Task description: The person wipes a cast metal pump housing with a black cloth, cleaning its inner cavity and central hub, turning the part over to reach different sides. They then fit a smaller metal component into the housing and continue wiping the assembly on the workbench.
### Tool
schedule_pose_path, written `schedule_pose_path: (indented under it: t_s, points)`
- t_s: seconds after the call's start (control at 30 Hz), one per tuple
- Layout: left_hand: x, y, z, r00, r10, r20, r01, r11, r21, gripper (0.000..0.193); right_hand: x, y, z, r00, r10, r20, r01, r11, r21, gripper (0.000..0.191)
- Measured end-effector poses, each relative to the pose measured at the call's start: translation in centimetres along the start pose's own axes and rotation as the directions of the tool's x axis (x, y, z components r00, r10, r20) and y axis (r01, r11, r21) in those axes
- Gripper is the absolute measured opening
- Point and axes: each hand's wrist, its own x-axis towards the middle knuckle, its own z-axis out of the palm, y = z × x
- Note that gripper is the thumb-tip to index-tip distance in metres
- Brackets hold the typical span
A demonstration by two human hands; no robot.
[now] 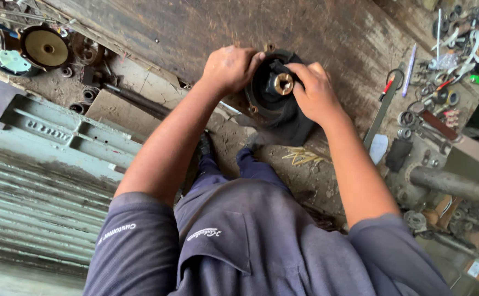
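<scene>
Pump housing (275, 104), black and round with a brass-coloured hub (282, 83) poking out of its middle, sits at about 12 o'clock from the person, propped on edge against a big rusty steel plate (206, 33) that runs across the top of the view. My guess is that leaning it there keeps the hub facing the person and stops the round body from rolling.

Left hand (231, 68) is curled over the rim at the housing's 10 o'clock, fingers wrapped tight around the edge, so it looks like the bracing hand. Right hand (315, 92) comes in from 3 o'clock, fingers closed around the dark collar right beside the hub and thumb tucked near the brass. Looks like a gripping or turning hold, but whether anything is actually rotating I can't tell from one shot.

Around it is pure workshop clutter. At 3 o'clock of the housing there's a scatter of rings, washers and small tools (442, 98) on the dirty floor (305, 181), plus a blue pen (409, 70) lying on the plate. Down at 4 o'clock a thick grey pipe (456, 183) sticks in from the right. Over at 9 o'clock is a grey ribbed motor casing (42, 181), and up at 10 o'clock a brass disc (46, 48) sits among more parts. Everything loose is well apart from the hands, so nothing gets in the way of the grip.
</scene>
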Motion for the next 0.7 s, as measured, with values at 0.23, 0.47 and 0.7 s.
schedule_pose_path:
  t_s: [0.23,0.47,0.7]
  points:
    - [0.7,0.4,0.6,0.992,-0.123,0.037,0.122,0.992,0.021,0.042,-2.4,-3.1,1.6,0.98,0.128,-0.153,-0.177,0.911,-0.372,0.049]
    - [0.7,-0.1,-0.1,1.0,0.003,0.024,-0.001,0.997,-0.073,0.042,-3.3,2.0,0.9,0.843,0.539,0.009,-0.231,0.346,0.909,0.032]
    - [2.4,-2.5,-2.3,0.854,-0.157,0.496,0.422,0.766,-0.485,0.035,2.0,-0.9,-1.2,0.665,0.305,-0.682,-0.012,0.917,0.398,0.025]
